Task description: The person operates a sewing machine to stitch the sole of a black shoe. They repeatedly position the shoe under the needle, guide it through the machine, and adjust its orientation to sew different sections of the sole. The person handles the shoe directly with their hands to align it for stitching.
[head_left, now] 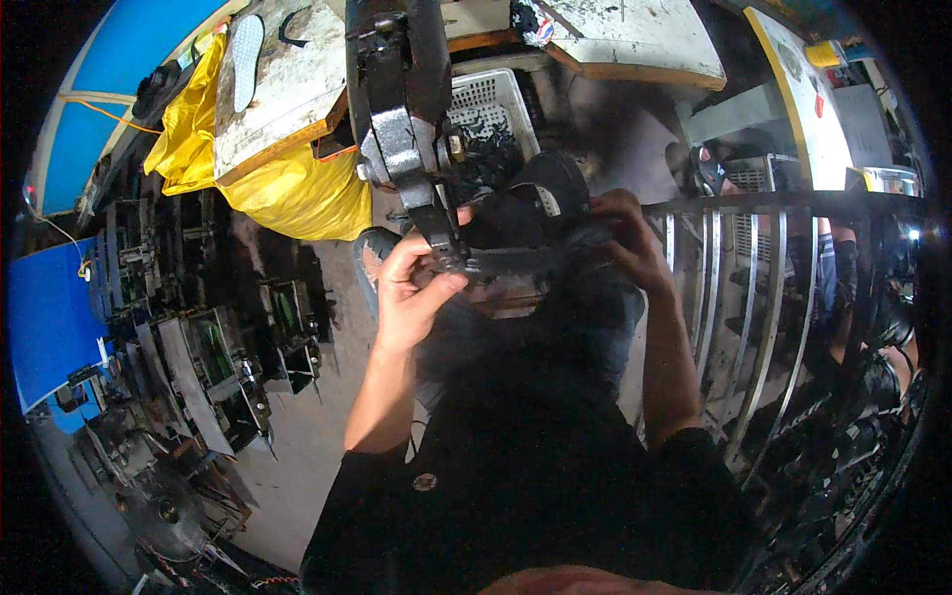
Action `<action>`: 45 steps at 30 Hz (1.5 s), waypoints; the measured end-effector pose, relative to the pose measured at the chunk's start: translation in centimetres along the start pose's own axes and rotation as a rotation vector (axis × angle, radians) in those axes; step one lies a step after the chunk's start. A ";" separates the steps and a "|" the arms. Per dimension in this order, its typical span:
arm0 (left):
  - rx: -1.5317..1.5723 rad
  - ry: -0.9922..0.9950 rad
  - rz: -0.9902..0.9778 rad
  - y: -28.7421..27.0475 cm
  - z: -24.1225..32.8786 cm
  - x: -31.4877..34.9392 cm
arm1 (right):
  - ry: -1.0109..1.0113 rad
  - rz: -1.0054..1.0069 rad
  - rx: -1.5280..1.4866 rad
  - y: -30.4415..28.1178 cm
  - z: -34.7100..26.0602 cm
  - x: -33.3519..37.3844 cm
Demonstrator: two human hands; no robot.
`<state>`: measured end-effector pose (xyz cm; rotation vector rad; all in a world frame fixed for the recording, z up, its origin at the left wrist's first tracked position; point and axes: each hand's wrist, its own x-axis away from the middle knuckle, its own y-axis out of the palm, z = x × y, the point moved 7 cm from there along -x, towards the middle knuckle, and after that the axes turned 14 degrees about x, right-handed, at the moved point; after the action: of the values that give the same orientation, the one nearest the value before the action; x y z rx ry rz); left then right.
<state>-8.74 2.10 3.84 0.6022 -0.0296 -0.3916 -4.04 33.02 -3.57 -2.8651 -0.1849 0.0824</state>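
A black sandal (516,260) with a wide strap (557,183) is held sideways between my two hands, its sole edge toward me. My left hand (409,297) pinches one end of it, thumb on the near edge, right at the narrow lower tip of a dark metal machine arm (399,139). The tip touches or nearly touches the sandal there; which one I cannot tell. At the other end my right hand (627,238) is closed round the sandal, its fingers partly in shadow.
Behind the sandal stands a white plastic basket (516,109) with black scraps. A yellow bag (307,198) hangs by the left worktable (297,94), where a pale insole (248,61) lies. To the right runs a metal rack (769,317); another person's leg (828,273) shows beyond it. Machinery (213,372) stands left.
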 end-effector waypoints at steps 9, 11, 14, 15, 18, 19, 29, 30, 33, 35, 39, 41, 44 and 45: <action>0.238 -0.003 -0.025 -0.4 -1.4 0.2 | -0.046 0.009 0.092 -3.2 -1.4 0.4; 0.284 0.017 -0.023 0.2 -1.5 0.1 | -0.033 0.014 0.087 -4.2 -2.9 0.3; 0.402 -0.040 0.052 0.0 -2.4 0.3 | 0.020 0.153 -0.046 -6.7 -4.4 1.3; 0.412 -0.064 0.070 0.1 -2.6 0.4 | 0.015 0.177 -0.019 -7.3 -5.2 1.4; 0.594 -0.134 0.126 -0.3 -3.9 1.0 | 0.007 0.220 0.069 -8.9 -7.6 1.2; 0.650 -0.149 0.130 -0.6 -4.4 1.1 | 0.012 0.215 0.101 -9.3 -8.3 1.2; 0.805 -0.207 0.100 -1.1 -6.5 1.4 | -0.303 0.155 0.271 -7.2 -15.6 0.5; 0.824 -0.200 0.104 -1.1 -6.3 1.3 | -0.331 0.136 0.281 -6.6 -16.1 0.5; 0.782 -0.203 0.161 -4.0 -6.9 1.7 | -0.217 0.140 0.260 -4.4 -17.0 0.8; 0.755 -0.181 0.225 -5.0 -5.9 1.7 | -0.149 0.093 0.286 -3.2 -16.2 1.0; 0.670 -0.126 0.274 -8.7 -3.6 2.3 | -0.212 0.102 0.077 0.2 -15.7 0.3; 0.599 -0.104 0.296 -9.2 -1.4 2.4 | -0.215 0.069 -0.036 1.8 -14.8 -0.1; 0.491 -0.044 0.355 -10.6 1.0 3.0 | -0.194 0.061 -0.028 3.6 -14.0 -0.4; 0.468 -0.036 0.334 -10.9 1.6 3.1 | -0.200 0.058 0.025 4.1 -13.9 -0.5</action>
<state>-9.91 -8.15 -1.22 1.0338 -0.2584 -0.0659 -3.07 25.43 8.73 -2.8350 -0.1380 0.3803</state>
